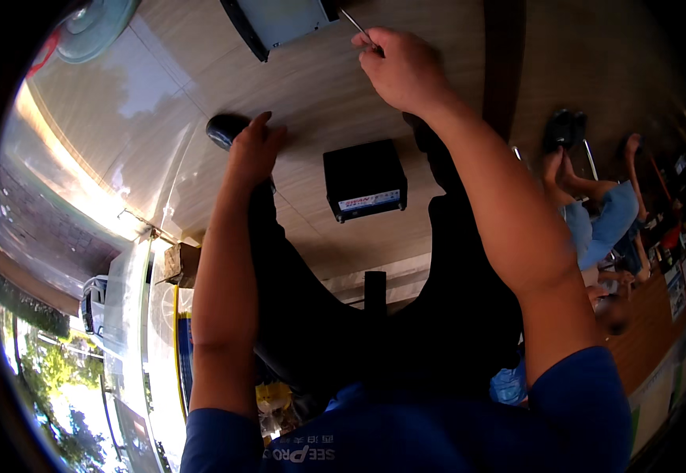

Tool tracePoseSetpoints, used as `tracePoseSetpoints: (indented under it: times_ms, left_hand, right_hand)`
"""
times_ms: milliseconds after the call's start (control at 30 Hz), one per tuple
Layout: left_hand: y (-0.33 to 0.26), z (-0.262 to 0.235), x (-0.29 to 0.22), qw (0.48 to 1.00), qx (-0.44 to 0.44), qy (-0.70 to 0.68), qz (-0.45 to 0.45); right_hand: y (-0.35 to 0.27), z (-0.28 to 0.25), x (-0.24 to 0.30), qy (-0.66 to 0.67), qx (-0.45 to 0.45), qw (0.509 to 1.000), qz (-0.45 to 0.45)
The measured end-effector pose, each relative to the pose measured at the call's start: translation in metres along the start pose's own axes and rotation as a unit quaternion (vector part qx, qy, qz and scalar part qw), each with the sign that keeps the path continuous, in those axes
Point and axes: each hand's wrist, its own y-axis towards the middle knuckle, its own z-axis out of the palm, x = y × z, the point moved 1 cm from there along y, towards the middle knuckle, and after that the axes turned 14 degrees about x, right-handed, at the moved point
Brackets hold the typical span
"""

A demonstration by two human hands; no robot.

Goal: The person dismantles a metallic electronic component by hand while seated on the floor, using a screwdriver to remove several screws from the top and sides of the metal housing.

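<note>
My right hand [408,69] is closed around a slim screwdriver [352,21] with a metal shaft and dark grip. Its shaft points up and left to the corner of a grey metal housing [284,22] with black edges, cut off by the top of the view. Whether the tip touches it I cannot tell. My left hand [256,147] is empty, with fingers apart, near my black shoe [226,131]. On the floor between my legs sits a black box [364,175] with a white printed label, which neither hand touches.
The floor [303,102] is pale tile. A pale green round basin [98,31] stands at the far left. A cardboard box [180,264] is beside my left forearm. At the right another person [607,221] sits in blue shorts. Bright daylight and trees show at the lower left.
</note>
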Motion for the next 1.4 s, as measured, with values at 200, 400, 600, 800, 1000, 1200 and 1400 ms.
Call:
tracePoseSetpoints:
  times_ms: [200, 400, 600, 800, 1000, 1200, 1400]
  left_hand:
    - [-0.017, -0.07, -0.077, 0.982, -0.089, -0.085, 0.144]
    - [-0.04, -0.108, -0.067, 0.983, -0.09, 0.059, 0.15]
    - [-0.115, -0.117, -0.074, 0.948, -0.192, 0.205, 0.149]
    - [-0.13, -0.066, -0.068, 0.929, -0.272, 0.195, 0.157]
    - [-0.146, -0.06, -0.134, 0.88, -0.32, 0.249, 0.246]
    - [-0.099, -0.035, -0.092, 0.9, -0.248, 0.291, 0.207]
    - [-0.085, -0.013, -0.052, 0.901, -0.212, 0.366, 0.094]
  right_hand:
    - [-0.007, -0.072, 0.043, 0.151, 0.024, 0.985, -0.08]
    - [-0.029, -0.097, 0.028, 0.162, -0.053, 0.983, -0.075]
    - [-0.052, -0.107, 0.032, 0.168, -0.117, 0.97, -0.13]
    - [-0.105, -0.104, 0.033, 0.158, -0.188, 0.937, -0.247]
    - [-0.122, -0.122, 0.07, 0.042, -0.202, 0.906, -0.37]
    - [-0.065, -0.092, 0.006, -0.277, -0.262, 0.854, -0.355]
    - [-0.132, -0.082, -0.011, -0.204, -0.03, 0.969, -0.132]
